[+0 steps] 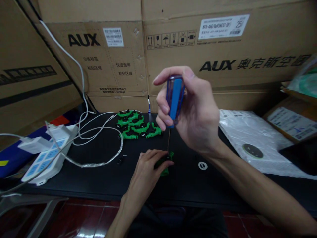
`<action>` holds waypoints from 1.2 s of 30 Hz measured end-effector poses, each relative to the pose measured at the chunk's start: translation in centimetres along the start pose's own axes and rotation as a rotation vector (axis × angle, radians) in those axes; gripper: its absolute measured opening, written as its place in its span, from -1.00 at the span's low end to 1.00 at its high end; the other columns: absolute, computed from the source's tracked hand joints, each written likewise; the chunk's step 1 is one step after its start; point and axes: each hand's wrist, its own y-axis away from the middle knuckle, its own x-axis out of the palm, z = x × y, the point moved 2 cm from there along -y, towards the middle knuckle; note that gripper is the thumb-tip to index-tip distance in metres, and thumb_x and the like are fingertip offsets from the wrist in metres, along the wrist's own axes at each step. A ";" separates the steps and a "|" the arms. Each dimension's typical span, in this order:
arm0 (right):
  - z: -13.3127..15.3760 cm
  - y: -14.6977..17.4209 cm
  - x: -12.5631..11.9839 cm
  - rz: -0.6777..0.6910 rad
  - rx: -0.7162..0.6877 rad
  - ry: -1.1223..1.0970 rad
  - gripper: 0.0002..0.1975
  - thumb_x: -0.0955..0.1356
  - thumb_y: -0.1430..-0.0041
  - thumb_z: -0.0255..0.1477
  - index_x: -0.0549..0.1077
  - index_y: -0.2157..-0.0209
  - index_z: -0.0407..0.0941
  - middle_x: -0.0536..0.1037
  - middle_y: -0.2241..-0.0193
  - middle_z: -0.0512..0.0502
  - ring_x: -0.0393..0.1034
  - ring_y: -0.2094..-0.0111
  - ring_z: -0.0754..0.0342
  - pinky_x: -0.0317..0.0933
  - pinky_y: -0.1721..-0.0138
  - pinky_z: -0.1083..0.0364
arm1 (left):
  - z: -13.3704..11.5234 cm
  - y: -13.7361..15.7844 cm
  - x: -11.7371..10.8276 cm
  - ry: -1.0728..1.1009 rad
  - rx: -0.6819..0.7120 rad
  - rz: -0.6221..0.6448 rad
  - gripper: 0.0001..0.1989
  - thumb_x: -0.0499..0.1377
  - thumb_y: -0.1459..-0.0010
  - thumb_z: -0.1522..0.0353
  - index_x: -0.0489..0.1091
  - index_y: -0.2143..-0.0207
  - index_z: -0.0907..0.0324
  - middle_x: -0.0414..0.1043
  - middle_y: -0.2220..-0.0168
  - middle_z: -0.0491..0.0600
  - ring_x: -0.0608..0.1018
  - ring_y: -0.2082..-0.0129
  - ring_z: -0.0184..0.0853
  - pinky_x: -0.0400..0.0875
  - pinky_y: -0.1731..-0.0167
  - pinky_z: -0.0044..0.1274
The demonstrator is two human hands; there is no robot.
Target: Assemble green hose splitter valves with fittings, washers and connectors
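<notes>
My right hand (192,105) is closed around the blue handle of a screwdriver (175,99), held upright above the black table. The thin shaft runs down to a green plastic fitting (165,172), where its tip meets the part. My left hand (150,168) grips that fitting against the tabletop, fingers and thumb wrapped around it, so most of it is hidden. Farther back lies a cluster of several green fittings with black parts (135,124). To the right of the held piece rests a small white ring (202,166).
A white power strip (47,162) with plugs and looping white cables (99,165) occupies the left side. Small black bits (120,161) lie nearby. At right are a white plastic bag (237,132) and a stacked carton (294,115). Large cardboard boxes (173,66) wall the back.
</notes>
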 end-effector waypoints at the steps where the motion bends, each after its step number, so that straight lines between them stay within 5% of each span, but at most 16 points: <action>1: 0.0 -0.1 0.0 -0.023 -0.014 0.013 -0.78 0.09 -0.42 -0.45 0.30 0.25 -0.07 0.34 0.49 0.09 0.21 0.58 0.18 0.31 0.51 0.10 | 0.0 0.0 0.0 -0.003 -0.007 0.003 -0.77 0.36 -0.22 0.30 0.57 0.06 0.02 0.64 0.07 -0.07 0.61 0.10 -0.15 0.35 0.08 -0.33; 2: 0.0 -0.1 0.0 -0.051 -0.035 0.017 -0.89 0.16 -0.38 -0.48 0.24 0.26 -0.04 0.39 0.46 0.11 0.28 0.55 0.18 0.38 0.45 0.09 | 0.0 0.0 0.0 -0.005 -0.011 0.004 -0.78 0.36 -0.21 0.31 0.57 0.07 0.02 0.64 0.07 -0.08 0.61 0.09 -0.15 0.35 0.07 -0.32; 4: 0.0 -0.2 0.1 -0.076 -0.040 0.018 -0.81 0.25 -0.30 -0.54 0.11 0.27 0.01 0.43 0.46 0.19 0.30 0.58 0.20 0.39 0.50 0.13 | -0.1 -0.1 0.0 -0.003 -0.010 0.012 -0.77 0.36 -0.21 0.32 0.57 0.06 0.01 0.63 0.06 -0.09 0.61 0.08 -0.16 0.34 0.05 -0.31; 6: 0.0 -0.2 0.2 -0.094 -0.017 -0.013 -0.73 0.28 -0.29 -0.54 0.04 0.28 0.03 0.33 0.57 0.26 0.10 0.69 0.23 0.16 0.66 0.23 | 0.0 -0.1 0.0 -0.001 0.002 0.019 -0.77 0.35 -0.22 0.32 0.56 0.06 0.01 0.63 0.06 -0.09 0.60 0.08 -0.17 0.34 0.06 -0.32; 9: 0.0 -0.1 0.0 -0.035 0.038 -0.052 -0.91 0.18 -0.40 -0.42 0.19 0.27 -0.01 0.16 0.62 0.20 -0.10 0.70 0.22 -0.07 0.69 0.22 | 0.1 0.0 0.1 -0.013 0.014 0.021 -0.77 0.35 -0.22 0.31 0.55 0.05 0.02 0.63 0.07 -0.09 0.60 0.09 -0.17 0.34 0.08 -0.33; 12: -0.2 -0.1 -0.1 0.033 0.002 -0.098 -0.73 0.16 -0.42 -0.25 0.35 0.28 -0.08 0.22 0.58 0.12 0.00 0.68 0.20 0.05 0.66 0.16 | 0.2 0.0 0.1 -0.033 -0.002 0.022 -0.76 0.35 -0.22 0.30 0.54 0.05 0.03 0.62 0.07 -0.09 0.60 0.08 -0.17 0.35 0.06 -0.32; 16: -0.5 -0.1 -0.1 -0.030 -0.056 -0.078 -0.78 0.34 -0.34 -0.35 0.15 0.28 -0.01 0.44 0.45 0.14 0.30 0.58 0.18 0.34 0.48 0.12 | 0.1 0.0 0.0 -0.026 0.007 0.023 -0.75 0.35 -0.22 0.30 0.54 0.04 0.06 0.62 0.07 -0.09 0.60 0.08 -0.19 0.35 0.07 -0.32; 19: -0.5 0.0 0.0 -0.026 -0.053 -0.093 -0.64 0.41 -0.30 -0.36 0.06 0.27 0.02 0.36 0.54 0.25 0.12 0.68 0.24 0.16 0.62 0.22 | 0.0 -0.1 -0.1 -0.023 0.015 0.025 -0.74 0.35 -0.22 0.32 0.53 0.03 0.07 0.62 0.06 -0.08 0.60 0.09 -0.19 0.35 0.08 -0.32; 22: -0.4 0.1 -0.2 0.006 -0.001 -0.094 -0.89 0.22 -0.44 -0.30 0.24 0.21 -0.02 0.15 0.60 0.19 -0.07 0.67 0.22 -0.03 0.65 0.21 | -0.1 -0.1 -0.2 -0.027 0.005 0.033 -0.75 0.34 -0.23 0.33 0.53 0.03 0.06 0.61 0.05 -0.08 0.60 0.07 -0.18 0.34 0.06 -0.31; 24: -0.5 0.0 -0.3 0.060 -0.003 -0.108 -0.71 0.08 -0.47 -0.32 0.34 0.21 -0.08 0.17 0.56 0.13 -0.01 0.65 0.20 0.04 0.61 0.16 | -0.2 0.0 -0.2 -0.027 -0.004 0.034 -0.77 0.33 -0.24 0.32 0.53 0.04 0.05 0.61 0.05 -0.09 0.60 0.07 -0.18 0.33 0.06 -0.31; 28: -0.9 -0.2 -0.2 -0.019 -0.102 -0.130 -0.85 0.28 -0.37 -0.32 0.26 0.29 -0.06 0.39 0.46 0.10 0.24 0.58 0.19 0.29 0.49 0.13 | -0.2 0.0 -0.2 -0.033 0.013 0.022 -0.77 0.34 -0.23 0.33 0.53 0.05 0.07 0.62 0.07 -0.08 0.60 0.09 -0.19 0.34 0.07 -0.33; 31: -1.0 -0.2 0.0 -0.024 -0.089 -0.110 -0.71 0.39 -0.30 -0.34 0.13 0.27 0.00 0.37 0.53 0.21 0.14 0.67 0.24 0.18 0.61 0.21 | -0.2 0.0 -0.2 -0.038 0.032 0.010 -0.75 0.35 -0.22 0.34 0.53 0.05 0.09 0.62 0.07 -0.08 0.61 0.10 -0.20 0.35 0.09 -0.34; 34: -0.4 -0.1 -0.1 0.018 -0.002 -0.078 -0.89 0.20 -0.45 -0.35 0.20 0.24 -0.02 0.18 0.61 0.21 -0.05 0.69 0.23 -0.03 0.68 0.23 | 0.0 0.0 -0.2 -0.038 0.031 0.011 -0.76 0.35 -0.22 0.33 0.53 0.05 0.09 0.62 0.07 -0.08 0.61 0.10 -0.19 0.36 0.10 -0.34; 36: 0.1 0.0 -0.1 0.069 0.055 -0.042 -0.70 0.03 -0.49 -0.40 0.29 0.24 -0.07 0.15 0.59 0.15 -0.02 0.65 0.19 0.05 0.63 0.18 | 0.0 0.0 -0.2 -0.038 0.021 0.019 -0.77 0.35 -0.22 0.32 0.54 0.05 0.08 0.62 0.07 -0.08 0.61 0.09 -0.20 0.36 0.09 -0.34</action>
